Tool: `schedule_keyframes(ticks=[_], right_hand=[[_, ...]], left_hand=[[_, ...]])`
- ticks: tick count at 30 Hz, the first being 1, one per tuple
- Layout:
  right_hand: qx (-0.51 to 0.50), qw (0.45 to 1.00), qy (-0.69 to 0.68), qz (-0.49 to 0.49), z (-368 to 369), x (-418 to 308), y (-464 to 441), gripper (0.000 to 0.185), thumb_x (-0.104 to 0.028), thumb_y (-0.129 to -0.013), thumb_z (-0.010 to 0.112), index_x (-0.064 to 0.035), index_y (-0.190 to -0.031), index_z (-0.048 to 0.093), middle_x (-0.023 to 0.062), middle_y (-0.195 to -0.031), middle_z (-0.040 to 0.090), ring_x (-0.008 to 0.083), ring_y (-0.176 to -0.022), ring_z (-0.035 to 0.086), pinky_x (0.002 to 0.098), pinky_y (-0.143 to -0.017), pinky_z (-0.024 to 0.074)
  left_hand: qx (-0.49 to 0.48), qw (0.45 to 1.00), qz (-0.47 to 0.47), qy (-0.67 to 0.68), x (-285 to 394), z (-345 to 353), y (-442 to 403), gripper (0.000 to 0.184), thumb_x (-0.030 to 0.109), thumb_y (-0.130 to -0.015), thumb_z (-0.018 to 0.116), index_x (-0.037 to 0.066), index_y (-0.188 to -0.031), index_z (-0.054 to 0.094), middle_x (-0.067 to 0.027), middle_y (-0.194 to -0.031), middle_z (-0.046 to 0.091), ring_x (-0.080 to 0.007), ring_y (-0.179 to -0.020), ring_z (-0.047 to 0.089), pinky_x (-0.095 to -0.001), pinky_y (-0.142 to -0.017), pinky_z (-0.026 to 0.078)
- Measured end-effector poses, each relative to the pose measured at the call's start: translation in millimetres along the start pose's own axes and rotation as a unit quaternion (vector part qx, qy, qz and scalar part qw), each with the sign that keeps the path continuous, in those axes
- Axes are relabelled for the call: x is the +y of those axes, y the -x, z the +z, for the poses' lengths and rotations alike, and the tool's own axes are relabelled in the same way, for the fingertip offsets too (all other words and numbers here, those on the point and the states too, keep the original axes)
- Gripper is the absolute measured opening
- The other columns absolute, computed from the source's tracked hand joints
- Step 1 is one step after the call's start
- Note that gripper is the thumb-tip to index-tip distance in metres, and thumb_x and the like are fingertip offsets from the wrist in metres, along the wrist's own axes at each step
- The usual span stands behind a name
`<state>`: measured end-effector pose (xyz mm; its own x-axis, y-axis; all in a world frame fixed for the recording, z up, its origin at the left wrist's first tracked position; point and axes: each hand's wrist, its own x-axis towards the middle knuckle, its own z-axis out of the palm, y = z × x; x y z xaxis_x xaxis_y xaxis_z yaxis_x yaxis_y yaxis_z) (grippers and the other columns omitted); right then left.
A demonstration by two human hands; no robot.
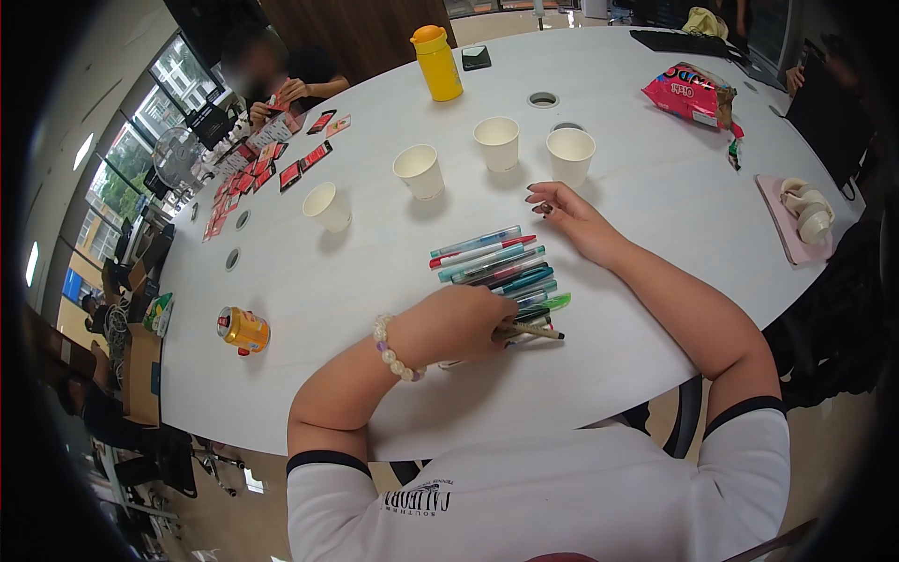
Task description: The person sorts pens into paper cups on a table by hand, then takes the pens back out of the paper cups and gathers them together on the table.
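Observation:
Pens and markers [496, 267] lie side by side in a row on the table in front of me, mostly blue and teal with a few red, white and green ones. My left hand [459, 323], with a beaded bracelet at the wrist, is over the near end of the row. Its fingers are closed on a tan pen [534, 331] with a dark tip. Beyond the far right end of the pens, my right hand [576, 223] hovers with loosely bent fingers apart and nothing in them. The nearest paper cup [570, 157] stands just past its fingertips.
More white paper cups [419, 172] stand across the table [356, 272]. An orange can [245, 330] is at left, a yellow bottle [436, 66] at the back. A pink snack bag [691, 96] lies at right. Another person handles red packets [253, 173] at the far left.

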<state>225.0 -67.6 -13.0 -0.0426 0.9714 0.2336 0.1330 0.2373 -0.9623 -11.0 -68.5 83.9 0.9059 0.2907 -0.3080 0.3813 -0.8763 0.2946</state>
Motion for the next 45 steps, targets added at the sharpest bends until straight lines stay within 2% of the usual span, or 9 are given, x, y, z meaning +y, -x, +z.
schedule_keyframes(ticks=[4, 11, 14, 17, 19, 21, 22, 28, 45], right_hand=[[0.004, 1.000, 0.017, -0.005, 0.2, 0.6, 0.1, 0.040, -0.005, -0.087, 0.048, -0.0065, -0.126, 0.041, 0.0056, -0.116, 0.050, 0.0104, -0.096, 0.045, 0.0267, -0.093, 0.0358], [-0.004, 1.000, -0.008, 0.004, -0.4, 0.5, 0.3, 0.040, -0.006, -0.088, 0.046, -0.0068, -0.128, 0.039, 0.0065, -0.119, 0.049, 0.0128, -0.103, 0.045, 0.0278, -0.094, 0.0361], [-0.006, 1.000, -0.003, 0.008, -0.7, 0.0, 0.3, 0.039, -0.007, -0.090, 0.043, -0.0070, -0.128, 0.037, 0.0073, -0.120, 0.048, 0.0146, -0.107, 0.044, 0.0292, -0.096, 0.0342], [-0.006, 1.000, -0.007, 0.003, -2.4, 2.8, 0.1, 0.038, -0.008, -0.090, 0.041, -0.0069, -0.129, 0.037, 0.0077, -0.120, 0.048, 0.0155, -0.108, 0.044, 0.0301, -0.097, 0.0328], [-0.009, 1.000, -0.008, 0.001, -2.2, 0.1, 0.7, 0.038, -0.008, -0.091, 0.041, -0.0067, -0.129, 0.037, 0.0080, -0.120, 0.047, 0.0159, -0.109, 0.044, 0.0305, -0.098, 0.0321], [-0.007, 1.000, -0.009, 0.003, -0.3, -6.2, 2.6, 0.038, -0.008, -0.091, 0.040, -0.0060, -0.129, 0.036, 0.0086, -0.120, 0.047, 0.0162, -0.111, 0.043, 0.0306, -0.098, 0.0318], [-0.017, 1.000, -0.001, -0.004, -0.1, -4.1, 3.0, 0.038, -0.008, -0.091, 0.040, -0.0060, -0.129, 0.036, 0.0086, -0.120, 0.047, 0.0162, -0.111, 0.043, 0.0306, -0.098, 0.0318], [-0.023, 1.000, -0.010, 0.007, -0.7, -8.2, 2.5, 0.039, -0.008, -0.091, 0.039, -0.0061, -0.129, 0.035, 0.0086, -0.120, 0.047, 0.0170, -0.111, 0.043, 0.0307, -0.099, 0.0313], [-0.005, 0.999, 0.016, 0.039, 3.5, -18.3, 6.1, 0.037, -0.014, -0.093, 0.038, -0.0080, -0.129, 0.036, 0.0073, -0.120, 0.046, 0.0167, -0.109, 0.042, 0.0299, -0.098, 0.0309]], left_hand=[[0.011, 0.999, 0.007, -0.052, 2.7, 15.0, 0.2, 0.017, 0.019, -0.072, 0.063, 0.005, -0.082, 0.061, -0.0139, -0.067, 0.062, -0.0307, -0.066, 0.062, -0.0392, -0.064, 0.049], [0.013, 0.998, 0.024, -0.049, -1.1, 15.4, 0.7, 0.013, 0.015, -0.078, 0.057, 0.003, -0.083, 0.059, -0.0146, -0.069, 0.062, -0.0316, -0.068, 0.061, -0.0391, -0.064, 0.049], [0.092, 0.994, 0.055, 0.008, -9.0, 1.7, 3.0, 0.015, 0.013, -0.082, 0.053, 0.002, -0.092, 0.054, -0.0155, -0.071, 0.060, -0.0325, -0.071, 0.060, -0.0397, -0.067, 0.048], [0.152, 0.988, -0.003, -0.014, -15.1, -25.2, 7.0, 0.017, 0.011, -0.085, 0.050, 0.001, -0.099, 0.048, -0.0139, -0.073, 0.056, -0.0275, -0.067, 0.059, -0.0370, -0.066, 0.048], [0.254, 0.918, -0.005, 0.305, -19.9, -39.4, 9.8, 0.014, 0.012, -0.090, 0.046, 0.003, -0.100, 0.044, -0.0084, -0.070, 0.050, -0.0188, -0.060, 0.055, -0.0324, -0.059, 0.046], [0.389, 0.769, 0.106, 0.496, -36.2, -32.0, -4.1, 0.010, 0.013, -0.093, 0.041, 0.006, -0.100, 0.043, -0.0032, -0.068, 0.045, -0.0113, -0.057, 0.048, -0.0260, -0.055, 0.041], [0.416, 0.745, 0.124, 0.506, -48.3, -29.2, -10.1, 0.011, 0.014, -0.094, 0.040, 0.008, -0.103, 0.043, 0.0001, -0.068, 0.041, -0.0084, -0.058, 0.044, -0.0223, -0.053, 0.038], [0.549, 0.723, 0.060, 0.415, -98.9, -6.0, -41.0, 0.010, 0.013, -0.093, 0.045, 0.008, -0.101, 0.047, 0.0050, -0.068, 0.039, -0.0028, -0.059, 0.037, -0.0176, -0.053, 0.032], [0.547, 0.655, 0.089, 0.513, -114.0, 3.0, -47.1, 0.014, 0.010, -0.094, 0.040, 0.005, -0.102, 0.049, 0.0021, -0.072, 0.044, -0.0051, -0.064, 0.041, -0.0198, -0.059, 0.038]])
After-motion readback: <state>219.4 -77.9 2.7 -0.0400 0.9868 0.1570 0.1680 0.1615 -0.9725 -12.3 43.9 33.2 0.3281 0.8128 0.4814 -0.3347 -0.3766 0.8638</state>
